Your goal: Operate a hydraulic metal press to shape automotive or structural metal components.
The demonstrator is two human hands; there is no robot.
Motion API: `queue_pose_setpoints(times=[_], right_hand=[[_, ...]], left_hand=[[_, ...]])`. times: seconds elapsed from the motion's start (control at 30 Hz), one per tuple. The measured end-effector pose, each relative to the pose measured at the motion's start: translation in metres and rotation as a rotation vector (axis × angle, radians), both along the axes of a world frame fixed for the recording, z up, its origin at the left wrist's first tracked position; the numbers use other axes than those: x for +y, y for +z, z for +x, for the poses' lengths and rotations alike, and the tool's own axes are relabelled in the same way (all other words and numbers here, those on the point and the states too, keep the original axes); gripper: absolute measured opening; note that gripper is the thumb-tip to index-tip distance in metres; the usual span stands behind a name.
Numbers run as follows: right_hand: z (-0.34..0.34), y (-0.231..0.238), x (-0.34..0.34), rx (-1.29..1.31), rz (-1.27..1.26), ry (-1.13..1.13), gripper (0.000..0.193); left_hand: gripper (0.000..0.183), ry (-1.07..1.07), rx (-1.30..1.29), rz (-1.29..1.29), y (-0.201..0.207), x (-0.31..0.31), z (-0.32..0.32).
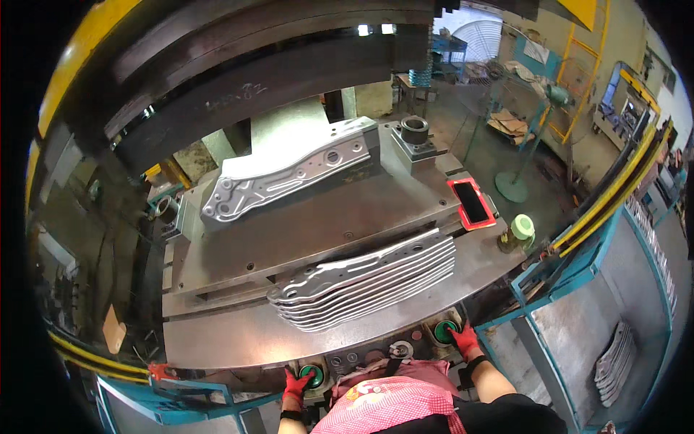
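My left hand (294, 388), in a red glove, is at a round green push button (311, 376) on the press's front edge, its fingers apart. At a second green button (445, 332) farther right is my right hand (465, 340), also red-gloved, with fingers spread and holding nothing. Between the buttons runs a control panel (352, 359) with small knobs. Beyond it, a stack of stamped metal brackets (365, 282) lies on the press bed (224, 336). A single long metal bracket (289, 177) sits on the die under the dark upper ram (238, 94).
A phone in a red case (473, 204) and a bottle with a pale green cap (522, 227) stand at the bed's right. Round guide posts (414, 130) flank the die. A blue-framed bin (571, 347) at right holds more brackets (614, 364). A standing fan (513, 184) is behind.
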State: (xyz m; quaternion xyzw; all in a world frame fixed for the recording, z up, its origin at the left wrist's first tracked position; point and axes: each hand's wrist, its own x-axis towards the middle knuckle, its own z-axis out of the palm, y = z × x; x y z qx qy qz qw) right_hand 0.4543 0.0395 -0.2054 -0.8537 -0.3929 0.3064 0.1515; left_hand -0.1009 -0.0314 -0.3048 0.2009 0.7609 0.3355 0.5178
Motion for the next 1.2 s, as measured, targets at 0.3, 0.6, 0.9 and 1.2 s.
queue_pose_setpoints(times=[0.3, 0.6, 0.9, 1.2], right_hand=[[0.013, -0.005, 0.0, 0.016, -0.015, 0.016, 0.102], [0.016, 0.002, -0.008, -0.012, 0.031, -0.055, 0.1], [0.009, -0.001, 0.005, 0.036, -0.028, 0.009, 0.097], [0.035, -0.046, -0.005, 0.129, 0.058, -0.054, 0.093]], left_hand=[[0.129, -0.029, 0.099, -0.012, 0.042, 0.009, 0.026], [0.139, -0.234, 0.251, -0.158, 0.036, 0.029, 0.028], [0.138, -0.084, 0.103, -0.061, -0.009, 0.001, 0.002], [0.135, -0.222, 0.281, -0.107, 0.077, 0.023, 0.041]])
